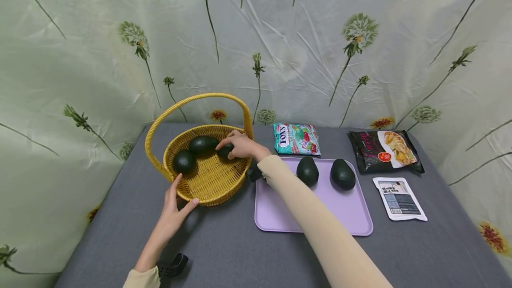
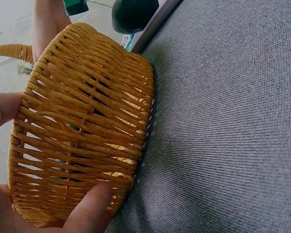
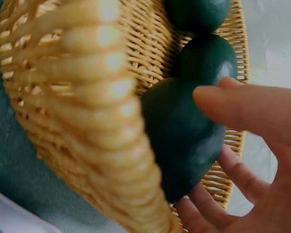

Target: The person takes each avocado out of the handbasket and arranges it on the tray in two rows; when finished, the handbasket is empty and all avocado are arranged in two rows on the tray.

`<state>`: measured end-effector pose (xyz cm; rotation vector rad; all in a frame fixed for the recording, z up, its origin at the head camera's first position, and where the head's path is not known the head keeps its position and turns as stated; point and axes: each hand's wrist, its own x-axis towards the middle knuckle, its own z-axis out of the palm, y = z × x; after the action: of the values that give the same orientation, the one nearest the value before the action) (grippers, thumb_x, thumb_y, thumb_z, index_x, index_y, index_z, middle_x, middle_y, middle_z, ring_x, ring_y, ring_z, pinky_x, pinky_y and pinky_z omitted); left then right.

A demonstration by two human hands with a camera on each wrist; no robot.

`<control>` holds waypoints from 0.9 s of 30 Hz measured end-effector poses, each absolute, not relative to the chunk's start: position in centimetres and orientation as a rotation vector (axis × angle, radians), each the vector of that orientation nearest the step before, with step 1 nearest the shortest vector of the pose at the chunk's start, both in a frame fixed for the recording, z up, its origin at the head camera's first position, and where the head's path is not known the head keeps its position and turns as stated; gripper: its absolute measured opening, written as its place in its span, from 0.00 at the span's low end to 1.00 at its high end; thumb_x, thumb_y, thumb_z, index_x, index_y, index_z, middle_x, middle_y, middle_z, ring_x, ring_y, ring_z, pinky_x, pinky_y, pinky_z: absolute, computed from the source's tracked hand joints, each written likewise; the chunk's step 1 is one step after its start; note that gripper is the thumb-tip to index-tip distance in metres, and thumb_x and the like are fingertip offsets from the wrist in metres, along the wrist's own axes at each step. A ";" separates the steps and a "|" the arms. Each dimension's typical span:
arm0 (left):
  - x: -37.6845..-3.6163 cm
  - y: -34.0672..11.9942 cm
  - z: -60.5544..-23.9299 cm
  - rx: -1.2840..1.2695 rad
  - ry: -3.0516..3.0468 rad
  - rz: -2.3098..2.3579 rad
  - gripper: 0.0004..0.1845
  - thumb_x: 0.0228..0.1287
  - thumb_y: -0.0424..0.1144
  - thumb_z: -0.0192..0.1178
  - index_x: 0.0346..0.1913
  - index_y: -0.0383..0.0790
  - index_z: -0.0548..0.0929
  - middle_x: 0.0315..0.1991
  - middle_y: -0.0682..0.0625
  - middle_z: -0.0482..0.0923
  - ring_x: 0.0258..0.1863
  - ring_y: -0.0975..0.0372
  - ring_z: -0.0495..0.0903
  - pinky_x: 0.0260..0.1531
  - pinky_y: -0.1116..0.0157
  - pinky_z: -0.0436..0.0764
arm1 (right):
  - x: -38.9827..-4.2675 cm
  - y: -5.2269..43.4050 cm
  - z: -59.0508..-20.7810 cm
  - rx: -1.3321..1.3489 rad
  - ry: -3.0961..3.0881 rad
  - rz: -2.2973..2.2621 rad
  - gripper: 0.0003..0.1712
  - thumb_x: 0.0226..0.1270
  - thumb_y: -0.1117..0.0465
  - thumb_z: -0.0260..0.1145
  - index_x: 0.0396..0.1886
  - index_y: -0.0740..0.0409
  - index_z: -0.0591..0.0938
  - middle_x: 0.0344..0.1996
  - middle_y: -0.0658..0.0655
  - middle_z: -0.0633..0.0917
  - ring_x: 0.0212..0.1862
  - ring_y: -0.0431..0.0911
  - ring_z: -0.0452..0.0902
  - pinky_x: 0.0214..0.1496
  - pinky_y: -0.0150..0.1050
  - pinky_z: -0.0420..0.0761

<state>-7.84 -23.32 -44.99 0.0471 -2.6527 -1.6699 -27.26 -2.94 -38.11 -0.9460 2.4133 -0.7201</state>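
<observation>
Sleeve (image 1: 314,212) over tray edge (image 1: 280,230), right fingers (image 3: 245,177) gripping avocado (image 3: 182,131), inside basket rim (image 1: 218,200)

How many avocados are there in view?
5. In the basket: a left avocado, a back avocado, and a third avocado gripped by the right hand. On the tray: a fourth avocado beside the right sleeve, and a fifth avocado farther right. The right sleeve may hide more.
</observation>
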 end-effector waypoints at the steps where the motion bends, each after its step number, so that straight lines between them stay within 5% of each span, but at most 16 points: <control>1: -7.8 -23.3 -45.0 0.046 -2.651 -1.671 0.44 0.70 0.40 0.56 0.77 0.43 0.38 0.70 0.29 0.34 0.67 0.35 0.45 0.58 0.36 0.55 | -27.2 -3.0 -38.1 -0.943 2.410 -0.692 0.25 0.66 0.69 0.62 0.62 0.47 0.78 0.67 0.59 0.62 0.68 0.51 0.54 0.62 0.46 0.63; 8: -7.9 -23.4 -45.1 0.048 -2.648 -1.667 0.44 0.70 0.40 0.57 0.77 0.43 0.38 0.70 0.29 0.34 0.68 0.36 0.44 0.58 0.37 0.54 | -27.0 -3.4 -38.4 -0.892 2.378 -0.634 0.27 0.68 0.67 0.61 0.65 0.43 0.75 0.67 0.63 0.56 0.63 0.51 0.57 0.44 0.40 0.66; 13: -8.0 -23.3 -45.0 0.063 -2.657 -1.673 0.44 0.70 0.40 0.56 0.77 0.44 0.38 0.70 0.29 0.34 0.68 0.36 0.45 0.58 0.37 0.54 | -26.8 -3.8 -38.8 -0.917 2.364 -0.629 0.26 0.71 0.62 0.61 0.67 0.44 0.72 0.72 0.63 0.53 0.73 0.52 0.44 0.60 0.45 0.67; 20: -8.0 -23.3 -45.0 0.059 -2.658 -1.673 0.44 0.70 0.40 0.56 0.77 0.44 0.38 0.70 0.30 0.34 0.68 0.37 0.45 0.58 0.37 0.54 | -26.5 -4.1 -39.4 -0.889 2.415 -0.666 0.24 0.71 0.59 0.60 0.66 0.43 0.72 0.67 0.66 0.58 0.60 0.54 0.66 0.51 0.43 0.70; 27: -8.0 -23.3 -45.1 0.059 -2.651 -1.676 0.44 0.70 0.40 0.56 0.77 0.44 0.38 0.71 0.30 0.33 0.68 0.36 0.44 0.59 0.37 0.54 | -26.8 -3.4 -38.9 -0.940 2.340 -0.901 0.23 0.68 0.63 0.63 0.63 0.49 0.74 0.64 0.58 0.69 0.63 0.51 0.59 0.54 0.43 0.67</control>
<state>-8.01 -23.32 -45.07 0.0594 -2.6514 -1.6761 -26.76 -3.44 -38.86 -0.9397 2.3404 -0.9009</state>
